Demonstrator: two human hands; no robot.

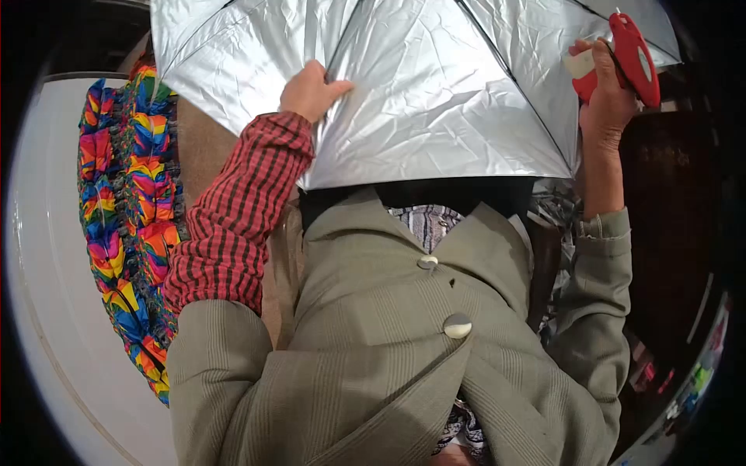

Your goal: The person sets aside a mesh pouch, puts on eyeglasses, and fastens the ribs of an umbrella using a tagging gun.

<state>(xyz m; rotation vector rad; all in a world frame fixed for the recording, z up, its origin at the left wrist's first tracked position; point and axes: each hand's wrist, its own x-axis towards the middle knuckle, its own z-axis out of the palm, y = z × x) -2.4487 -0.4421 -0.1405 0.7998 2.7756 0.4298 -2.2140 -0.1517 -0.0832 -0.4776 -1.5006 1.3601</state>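
A silver umbrella canopy (420, 116) with dark ribs is spread across the top of the view, its lower edge over the lap. My left hand (312, 92) lies on the silver fabric near a rib, thumb apart from the fingers; whether it pinches any cloth is hard to tell. At the upper right, my right hand (608, 97) is wrapped round a red tool (639, 62) with a pale part at its side. That tool is beside the canopy's right portion.
Rainbow-coloured folded fabric bundles (155, 202) lie in rows at the left, beside a white surface (54, 256). Crumpled silver material (561, 206) hangs under the right forearm. A dark brown surface (668, 210) stands at the right, with colourful items at its lower edge.
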